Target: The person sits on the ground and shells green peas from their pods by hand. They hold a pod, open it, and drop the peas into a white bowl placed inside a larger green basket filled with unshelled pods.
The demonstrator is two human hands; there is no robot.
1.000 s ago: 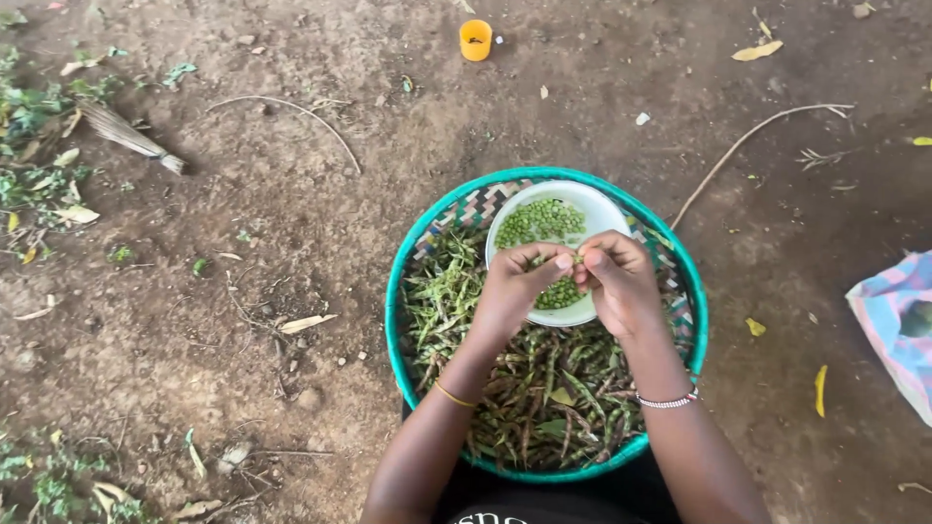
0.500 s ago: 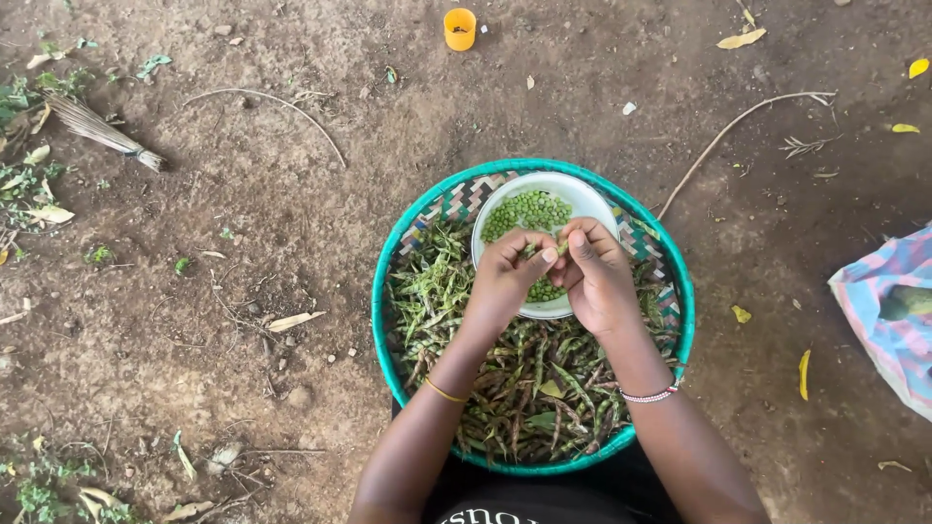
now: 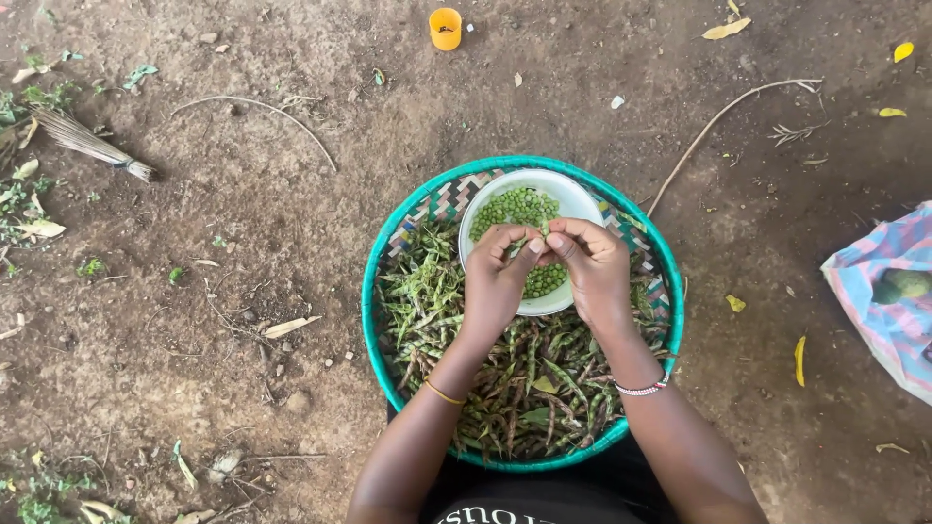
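Shelling in hand: both hands over the near edge of the bowl, one small green pod (image 3: 537, 245) pinched between them.

Near: round woven basket with teal rim (image 3: 374, 330) resting on the lap, heaped with green and brown-streaked pods (image 3: 529, 383). Thin yellow bangle on left wrist, beaded bracelet on right.

Left hand (image 3: 497, 281): fingers curled inward, tips pressed on the pod's left end. Right hand (image 3: 592, 267): thumb and forefinger pressed together on the pod's right end, remaining fingers folded under. Pod mostly hidden by the fingertips; cannot tell whether already split.

Behind the hands: white round bowl (image 3: 575, 199) sitting in the far half of the basket, partly filled with loose green peas (image 3: 515, 207). Pod held directly above that bowl.

Judged step: splitting the pod seam and thumbing peas out. Next move likely calls for a firm thumb push along the seam, hands kept over the bowl so peas drop in rather than into the pod heap.

Farther: bare dirt ground (image 3: 291, 213), dry curved twig, scattered yellow leaves, striped pink-and-blue cloth (image 3: 888, 311) at right, bundle of dry grass at left, small orange cup (image 3: 446, 28) at far edge.
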